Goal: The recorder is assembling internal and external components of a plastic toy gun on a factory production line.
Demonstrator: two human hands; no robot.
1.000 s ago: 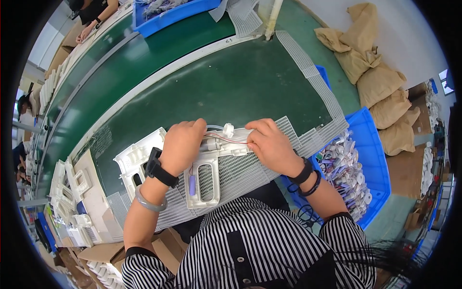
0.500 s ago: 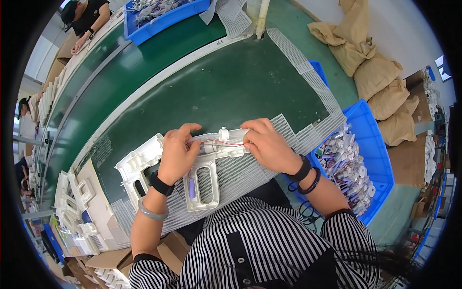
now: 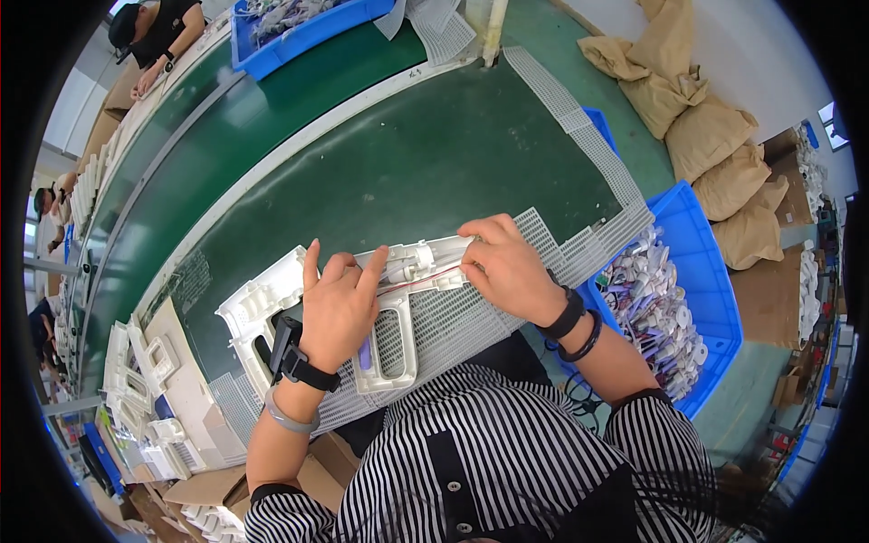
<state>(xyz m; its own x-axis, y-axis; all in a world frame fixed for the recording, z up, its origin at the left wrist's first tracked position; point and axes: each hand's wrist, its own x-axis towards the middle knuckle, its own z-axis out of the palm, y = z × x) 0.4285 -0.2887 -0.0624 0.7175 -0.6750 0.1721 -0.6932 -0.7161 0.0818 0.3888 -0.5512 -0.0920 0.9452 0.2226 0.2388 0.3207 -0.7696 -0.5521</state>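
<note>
A white plastic housing half (image 3: 409,351) with a looped handle lies on a grid mat in front of me, hollow side up. Thin red wire (image 3: 416,281) runs along its barrel, and a purple cylinder (image 3: 365,356) sits in the handle, partly behind my wrist. My left hand (image 3: 340,306) rests over the barrel's left end, fingers stretched and apart. At the right end, my right hand (image 3: 510,276) pinches the housing edge; its fingertips hide whether wire is held too. Another white housing half (image 3: 264,291) lies to the left, partly behind my left hand.
A blue bin (image 3: 715,308) full of small white and purple parts stands at right. White housings (image 3: 136,385) pile up at left. Beyond the green tabletop (image 3: 425,154) are a blue tray (image 3: 308,45) and a co-worker (image 3: 163,41). Brown sacks (image 3: 715,154) lean by the wall.
My left hand has lifted its fingers from a curled grip and spread them, its wrist turning. The red wire lies closer along the barrel. My right hand has shifted slightly.
</note>
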